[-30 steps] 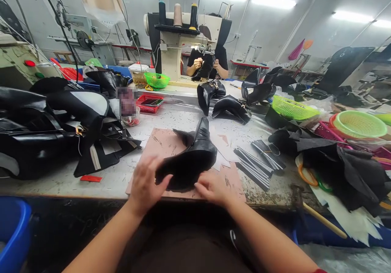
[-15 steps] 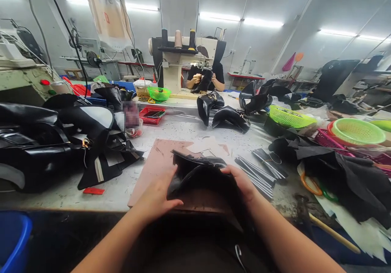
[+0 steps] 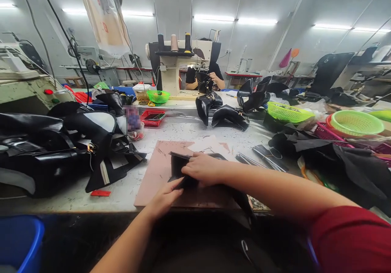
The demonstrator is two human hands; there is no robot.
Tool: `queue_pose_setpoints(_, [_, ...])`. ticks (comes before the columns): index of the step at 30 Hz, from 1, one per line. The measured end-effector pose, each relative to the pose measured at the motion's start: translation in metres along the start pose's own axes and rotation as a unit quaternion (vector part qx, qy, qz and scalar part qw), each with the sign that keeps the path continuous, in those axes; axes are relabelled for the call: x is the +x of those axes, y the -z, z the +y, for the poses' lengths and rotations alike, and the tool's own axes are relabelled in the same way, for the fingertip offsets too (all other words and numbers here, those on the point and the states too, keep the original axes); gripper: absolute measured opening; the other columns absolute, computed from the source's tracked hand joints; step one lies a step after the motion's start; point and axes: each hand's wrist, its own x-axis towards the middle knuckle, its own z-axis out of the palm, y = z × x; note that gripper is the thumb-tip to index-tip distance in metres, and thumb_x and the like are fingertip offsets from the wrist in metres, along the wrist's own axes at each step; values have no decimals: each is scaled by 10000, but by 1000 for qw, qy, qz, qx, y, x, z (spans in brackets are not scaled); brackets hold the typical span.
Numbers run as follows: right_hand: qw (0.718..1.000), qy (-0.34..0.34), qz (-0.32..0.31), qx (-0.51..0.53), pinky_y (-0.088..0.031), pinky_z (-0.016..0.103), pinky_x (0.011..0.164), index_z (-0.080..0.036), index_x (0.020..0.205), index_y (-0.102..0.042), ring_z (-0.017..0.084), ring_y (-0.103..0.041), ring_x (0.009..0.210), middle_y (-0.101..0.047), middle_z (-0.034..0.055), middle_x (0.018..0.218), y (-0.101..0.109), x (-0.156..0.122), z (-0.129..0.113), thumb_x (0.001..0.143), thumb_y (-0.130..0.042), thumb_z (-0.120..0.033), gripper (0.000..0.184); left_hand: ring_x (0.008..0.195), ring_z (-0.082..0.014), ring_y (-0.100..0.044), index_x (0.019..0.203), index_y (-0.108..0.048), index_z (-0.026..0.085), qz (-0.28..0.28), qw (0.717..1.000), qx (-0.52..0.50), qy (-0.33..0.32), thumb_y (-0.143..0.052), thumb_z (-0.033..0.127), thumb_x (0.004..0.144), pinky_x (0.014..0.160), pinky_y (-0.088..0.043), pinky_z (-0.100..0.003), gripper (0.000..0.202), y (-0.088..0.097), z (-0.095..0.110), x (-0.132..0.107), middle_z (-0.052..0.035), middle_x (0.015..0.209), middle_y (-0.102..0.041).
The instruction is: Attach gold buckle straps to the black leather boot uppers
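Note:
A black leather boot upper [image 3: 178,166] lies over the pinkish-brown board [image 3: 149,183] at the table's front, part of it trailing toward my lap. My left hand [image 3: 166,197] pinches its near left edge between thumb and fingers. Reaching across from the right, my right hand [image 3: 204,169] has its fingers bent onto the upper close to the left hand; its fingertips are partly hidden in the folds. Pale paper scraps [image 3: 210,143] lie behind the upper on the board. White-edged black strips [image 3: 269,159] are to the right of it.
Black leather pieces [image 3: 39,159] are heaped at the left, with a red tag [image 3: 100,193] in front. Finished-looking uppers [image 3: 230,117] stand farther back. Green baskets [image 3: 357,123] and black cloth [image 3: 351,171] crowd the right. A co-worker's hands [image 3: 214,77] work at a sewing machine [image 3: 171,73].
My right hand has moved left from the upper's right side to beside my left hand. The left hand has closed on the near edge. The co-worker's piece has shifted too.

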Motion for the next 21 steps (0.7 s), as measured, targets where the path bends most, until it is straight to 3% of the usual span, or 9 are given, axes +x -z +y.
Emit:
queue_pose_setpoints(4, [999, -17, -44, -20, -355, 321, 785, -154, 903, -634, 216, -601, 772, -683, 54, 778, -1, 10, 10, 701, -715, -293, 258, 1036, -278, -564, 1234, -524, 124, 55, 978, -155, 124, -496, 319, 720, 901, -429, -406, 550, 2, -2, -9, -84, 1045, -670])
queue_pose_setpoints(7, [998, -38, -43, 5, -356, 293, 752, -188, 864, -658, 207, -589, 800, -684, 26, 749, 4, 9, 14, 768, -660, -305, 152, 1081, -282, -533, 1226, -531, 137, 10, 972, -190, 135, -550, 369, 672, 915, -408, -373, 601, 11, 7, -4, -84, 1128, -634])
queue_pose_setpoints(11, [999, -15, -39, 27, -358, 301, 800, -189, 837, -672, 194, -585, 786, -679, 22, 724, 5, 8, 13, 772, -658, -284, 116, 1105, -311, -501, 1137, -585, 170, -87, 991, 56, 86, -606, 359, 626, 928, -383, -387, 545, 23, 28, 24, -75, 1186, -599])
queue_pose_setpoints(13, [995, -69, 40, 63, -365, 316, 828, -175, 889, -659, 204, -584, 834, -678, 42, 813, 6, -2, 21, 720, -704, -312, 222, 994, -328, -555, 1010, -634, 149, -98, 982, 142, 77, -589, 306, 635, 878, -405, -425, 409, 26, 36, 37, -81, 1035, -661])
queue_pose_setpoints(14, [982, -125, 102, 96, -375, 319, 830, -167, 944, -641, 212, -579, 872, -669, 58, 890, 7, -11, 27, 687, -726, -344, 324, 935, -325, -578, 944, -649, 138, -105, 981, 148, 76, -558, 284, 651, 841, -424, -432, 340, 26, 38, 42, -79, 952, -678])
queue_pose_setpoints(16, [928, -259, 190, 189, -409, 326, 799, -148, 1011, -602, 225, -572, 898, -639, 88, 984, 5, -35, 42, 646, -722, -441, 483, 908, -304, -596, 908, -651, 135, -124, 980, 135, 70, -494, 246, 683, 810, -450, -412, 296, 26, 38, 47, -64, 904, -685])
queue_pose_setpoints(18, [875, -350, 135, 306, -436, 350, 741, -127, 907, -620, 233, -586, 811, -647, 94, 874, -3, -60, 51, 674, -633, -537, 472, 1019, -266, -568, 1047, -611, 151, -131, 983, 118, 53, -467, 199, 696, 875, -441, -375, 383, 25, 32, 47, -48, 1048, -661])
queue_pose_setpoints(20, [837, -326, 35, 438, -445, 381, 736, -123, 799, -632, 245, -590, 764, -645, 85, 768, -21, -76, 48, 686, -574, -556, 451, 1115, -218, -525, 1197, -521, 172, -119, 985, 119, 21, -462, 151, 699, 940, -416, -338, 502, 25, 24, 46, -35, 1198, -598])
queue_pose_setpoints(21, [816, -287, 33, 500, -446, 389, 754, -129, 813, -636, 252, -591, 785, -648, 78, 773, -33, -79, 43, 681, -573, -526, 423, 1115, -201, -531, 1221, -502, 179, -105, 985, 139, -2, -464, 131, 698, 937, -426, -323, 526, 25, 20, 47, -32, 1217, -589])
